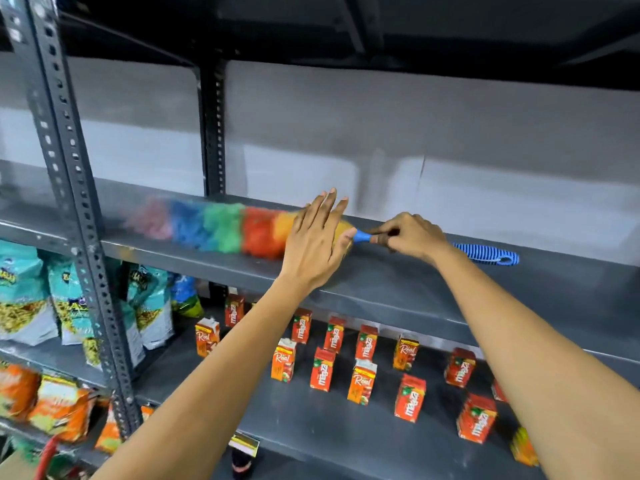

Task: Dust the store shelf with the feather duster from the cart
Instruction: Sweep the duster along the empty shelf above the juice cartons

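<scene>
Feather duster [221, 228], light and soft-headed, is lying along the shelf [398, 282] while the right hand [412, 237] is gripping its stiff handle and the left hand [313, 244] is hovering open.

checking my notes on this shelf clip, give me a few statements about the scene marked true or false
1. The right hand grips the feather duster by its handle. True.
2. The left hand is closed in a fist around the duster. False: its fingers are stretched out flat, over the fluffy head.
3. The duster head lies on the shelf above the juice cartons. True.
4. The juice cartons lie flat in a pile. False: they stand upright, spaced apart.
5. Snack bags sit in the rack bay to the left. True.
</scene>
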Action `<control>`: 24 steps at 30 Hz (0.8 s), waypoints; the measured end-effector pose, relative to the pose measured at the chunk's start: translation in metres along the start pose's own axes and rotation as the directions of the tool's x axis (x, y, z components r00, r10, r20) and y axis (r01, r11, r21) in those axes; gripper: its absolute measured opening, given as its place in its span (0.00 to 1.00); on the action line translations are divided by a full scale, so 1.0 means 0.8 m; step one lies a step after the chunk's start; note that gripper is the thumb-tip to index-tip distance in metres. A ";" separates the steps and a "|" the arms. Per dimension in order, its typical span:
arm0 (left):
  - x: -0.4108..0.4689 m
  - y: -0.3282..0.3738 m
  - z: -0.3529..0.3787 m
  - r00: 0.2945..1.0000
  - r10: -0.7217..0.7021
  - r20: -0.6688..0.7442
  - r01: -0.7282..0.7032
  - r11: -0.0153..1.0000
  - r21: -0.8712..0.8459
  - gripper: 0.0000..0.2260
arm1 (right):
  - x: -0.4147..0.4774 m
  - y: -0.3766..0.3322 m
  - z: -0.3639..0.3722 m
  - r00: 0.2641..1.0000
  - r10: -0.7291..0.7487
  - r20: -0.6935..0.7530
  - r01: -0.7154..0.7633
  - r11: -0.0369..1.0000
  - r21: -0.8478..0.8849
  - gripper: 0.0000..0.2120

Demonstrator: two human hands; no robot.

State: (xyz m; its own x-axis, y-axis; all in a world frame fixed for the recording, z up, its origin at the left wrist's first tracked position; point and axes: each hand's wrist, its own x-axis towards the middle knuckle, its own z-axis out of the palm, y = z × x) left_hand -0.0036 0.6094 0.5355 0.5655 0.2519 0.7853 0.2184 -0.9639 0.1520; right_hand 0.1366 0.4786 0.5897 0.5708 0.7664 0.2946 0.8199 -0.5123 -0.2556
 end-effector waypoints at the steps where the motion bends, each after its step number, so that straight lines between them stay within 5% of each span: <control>1: 0.003 0.001 0.001 1.000 0.017 0.005 -0.017 1.000 0.011 0.26 | -0.001 0.004 0.003 0.999 0.011 -0.042 -0.012 1.000 -0.028 0.13; 4: 0.011 0.009 0.008 0.999 0.047 0.017 -0.048 0.999 0.023 0.27 | -0.004 0.019 0.003 0.990 0.050 -0.133 -0.061 0.995 -0.080 0.13; 8: 0.018 0.039 0.028 0.999 0.024 0.035 -0.023 0.999 -0.037 0.25 | -0.039 0.074 -0.028 0.990 0.140 0.004 -0.140 0.987 0.080 0.13; 14: 0.021 0.113 0.059 0.989 0.118 0.093 -0.110 0.991 -0.079 0.23 | -0.090 0.130 -0.038 0.969 0.198 -0.151 -0.211 0.974 -0.079 0.14; 19: 0.021 0.172 0.079 0.974 0.194 0.114 -0.181 0.977 -0.111 0.22 | -0.141 0.184 -0.060 0.961 0.275 -0.039 -0.275 0.961 -0.010 0.14; 24: 0.018 0.211 0.085 0.967 0.236 0.100 -0.221 0.965 -0.141 0.22 | -0.188 0.238 -0.089 0.887 0.376 -0.269 -0.428 0.888 -0.169 0.14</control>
State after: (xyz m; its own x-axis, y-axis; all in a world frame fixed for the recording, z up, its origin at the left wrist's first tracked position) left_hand 0.0956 0.4562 0.5313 0.6776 0.0247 0.7350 -0.0262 -0.9980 0.0576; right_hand 0.2096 0.2382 0.5621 0.8266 0.3826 0.4127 0.4911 -0.8485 -0.1969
